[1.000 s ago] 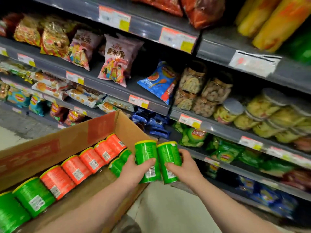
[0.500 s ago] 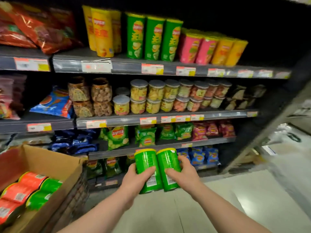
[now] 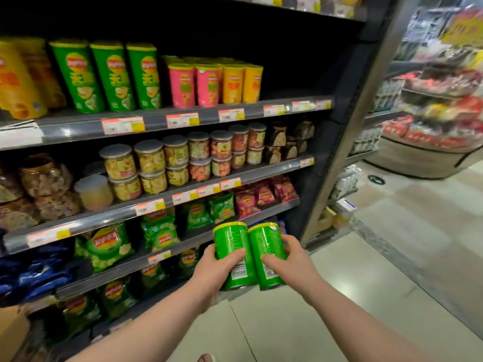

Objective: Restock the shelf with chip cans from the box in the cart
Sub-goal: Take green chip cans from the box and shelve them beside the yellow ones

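I hold two short green chip cans upright, side by side, in front of the lower shelves. My left hand (image 3: pixel 218 267) grips the left green can (image 3: pixel 231 244). My right hand (image 3: pixel 290 262) grips the right green can (image 3: pixel 266 246). The two cans touch each other. On the upper shelf (image 3: pixel 209 118) stand tall green cans (image 3: pixel 112 77), yellow cans (image 3: pixel 18 82), short pink cans (image 3: pixel 193 84) and orange cans (image 3: pixel 241 83). Only a corner of the cardboard box (image 3: pixel 13 333) shows at the bottom left.
Jars of snacks (image 3: pixel 167 160) fill the middle shelf, and chip bags (image 3: pixel 162 233) the shelves below. A metal upright (image 3: pixel 347 142) ends the shelving on the right. Beyond it lie tiled floor (image 3: pixel 392 257) and a round display stand (image 3: pixel 431 142).
My view has swung right and up, from the box to the can shelf. Both hands kept their cans and carried them away from the box, now nearly out of view.
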Demonstrator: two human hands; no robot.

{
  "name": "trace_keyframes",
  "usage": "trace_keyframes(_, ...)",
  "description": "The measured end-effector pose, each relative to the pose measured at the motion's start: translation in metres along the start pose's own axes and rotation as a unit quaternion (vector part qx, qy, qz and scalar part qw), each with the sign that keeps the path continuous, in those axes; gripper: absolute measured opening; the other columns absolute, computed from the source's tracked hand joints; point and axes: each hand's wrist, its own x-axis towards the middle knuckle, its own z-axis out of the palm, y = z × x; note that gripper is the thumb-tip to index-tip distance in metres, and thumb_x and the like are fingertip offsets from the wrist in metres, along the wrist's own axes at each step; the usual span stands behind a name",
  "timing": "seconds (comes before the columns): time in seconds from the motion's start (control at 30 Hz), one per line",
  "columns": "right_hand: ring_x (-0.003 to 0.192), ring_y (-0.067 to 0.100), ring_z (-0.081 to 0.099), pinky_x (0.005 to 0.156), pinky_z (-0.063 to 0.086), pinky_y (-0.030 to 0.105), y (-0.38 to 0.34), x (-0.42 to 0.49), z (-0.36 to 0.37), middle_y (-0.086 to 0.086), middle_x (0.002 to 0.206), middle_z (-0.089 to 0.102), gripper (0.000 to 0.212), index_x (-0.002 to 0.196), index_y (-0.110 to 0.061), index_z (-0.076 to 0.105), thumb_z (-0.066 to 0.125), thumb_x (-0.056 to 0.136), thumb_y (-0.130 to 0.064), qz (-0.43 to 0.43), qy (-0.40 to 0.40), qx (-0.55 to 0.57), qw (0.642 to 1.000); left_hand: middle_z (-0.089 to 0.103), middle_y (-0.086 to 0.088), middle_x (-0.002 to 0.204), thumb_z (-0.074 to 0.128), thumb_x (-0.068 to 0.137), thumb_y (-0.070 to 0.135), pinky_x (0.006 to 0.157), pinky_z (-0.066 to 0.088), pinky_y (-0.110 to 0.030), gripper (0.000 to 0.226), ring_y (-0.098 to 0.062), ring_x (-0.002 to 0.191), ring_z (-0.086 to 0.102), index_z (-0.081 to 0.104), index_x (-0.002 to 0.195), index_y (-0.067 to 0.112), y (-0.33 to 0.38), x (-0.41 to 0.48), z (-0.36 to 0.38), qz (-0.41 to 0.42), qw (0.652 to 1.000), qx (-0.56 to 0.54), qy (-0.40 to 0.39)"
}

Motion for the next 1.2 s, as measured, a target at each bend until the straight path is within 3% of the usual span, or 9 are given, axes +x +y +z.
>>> trace_keyframes(0.27,0.096,0.016,0.062,0.087,0.053,0.039,0.01,0.048,-0.068,-0.003,0.107,0.059,0.065,0.13,-0.02,0.044,0.073,0.072,-0.03,0.019,0.078,0.013,0.997,0.069,-0.006,0.106,0.074,0.079,0.026,0.072,0.057,-0.034,0.047,-0.021,0.09,0.07,0.049,0.118,0.021,0.027,0.065,0.069,0.002,0.996,-0.008,-0.092)
trace_keyframes(0.43,0.094,0.013,0.06,0.078,0.048,0.027,0.003,0.1,-0.112,-0.006,0.102,0.056,0.058,0.13,-0.022,0.043,0.071,0.078,-0.024,0.022,0.123,0.011,0.992,0.069,-0.004,0.102,0.076,0.079,0.026,0.07,0.055,-0.031,0.04,-0.02,0.087,0.069,0.051,0.11,0.023,0.058,0.12,0.112,0.017,0.992,-0.002,-0.122)
trace_keyframes(0.6,0.095,0.013,0.06,0.085,0.051,0.034,-0.008,0.157,-0.141,-0.011,0.1,0.056,0.058,0.13,-0.024,0.044,0.071,0.078,-0.024,0.013,0.149,0.025,0.988,0.068,-0.006,0.108,0.082,0.059,0.042,0.085,0.056,-0.039,0.071,-0.022,0.093,0.069,0.049,0.118,0.019,0.092,0.175,0.14,0.033,0.988,0.016,-0.15)
trace_keyframes(0.73,0.085,-0.001,0.057,0.068,0.046,0.021,-0.016,0.196,-0.146,-0.014,0.096,0.055,0.055,0.127,-0.024,0.043,0.071,0.079,-0.024,0.001,0.156,0.051,0.986,0.068,-0.006,0.106,0.074,0.08,0.026,0.077,0.055,-0.034,0.038,-0.022,0.092,0.068,0.049,0.107,0.025,0.111,0.214,0.152,0.033,0.987,0.011,-0.157)
trace_keyframes(0.87,0.086,0.0,0.059,0.068,0.049,0.019,-0.017,0.228,-0.15,-0.015,0.098,0.057,0.054,0.124,-0.026,0.043,0.071,0.079,-0.025,0.004,0.138,0.059,0.989,0.067,-0.005,0.106,0.072,0.081,0.025,0.073,0.055,-0.032,0.042,-0.021,0.091,0.068,0.044,0.113,0.024,0.124,0.242,0.161,0.028,0.988,-0.003,-0.151)
trace_keyframes(1.0,0.089,0.006,0.062,0.072,0.052,0.024,-0.023,0.268,-0.16,-0.008,0.106,0.061,0.054,0.125,-0.026,0.043,0.071,0.079,-0.028,-0.001,0.12,0.061,0.991,0.068,-0.004,0.105,0.073,0.08,0.029,0.084,0.056,-0.04,0.051,-0.022,0.091,0.069,0.045,0.121,0.022,0.137,0.271,0.168,0.03,0.99,-0.003,-0.136)
trace_keyframes(1.07,0.088,0.005,0.061,0.072,0.051,0.024,-0.027,0.29,-0.165,-0.008,0.106,0.06,0.055,0.126,-0.029,0.041,0.071,0.08,-0.031,-0.005,0.103,0.049,0.993,0.068,-0.003,0.101,0.073,0.08,0.027,0.071,0.059,-0.031,0.051,-0.02,0.085,0.069,0.045,0.122,0.02,0.142,0.285,0.171,0.025,0.993,-0.011,-0.114)
trace_keyframes(1.13,0.092,0.011,0.064,0.081,0.054,0.033,-0.03,0.315,-0.171,-0.007,0.109,0.061,0.059,0.129,-0.028,0.04,0.071,0.079,-0.033,-0.009,0.08,0.051,0.995,0.066,0.002,0.094,0.071,0.083,0.024,0.05,0.052,-0.017,0.044,-0.012,0.077,0.067,0.044,0.118,0.021,0.149,0.295,0.177,0.031,0.995,-0.017,-0.088)
trace_keyframes(1.2,0.094,0.013,0.065,0.085,0.054,0.037,-0.035,0.34,-0.18,-0.006,0.111,0.061,0.063,0.132,-0.027,0.04,0.072,0.078,-0.033,-0.021,0.056,0.061,0.996,0.064,0.006,0.093,0.07,0.083,0.025,0.047,0.048,-0.013,0.042,-0.008,0.076,0.065,0.044,0.116,0.023,0.157,0.308,0.184,0.044,0.997,-0.018,-0.063)
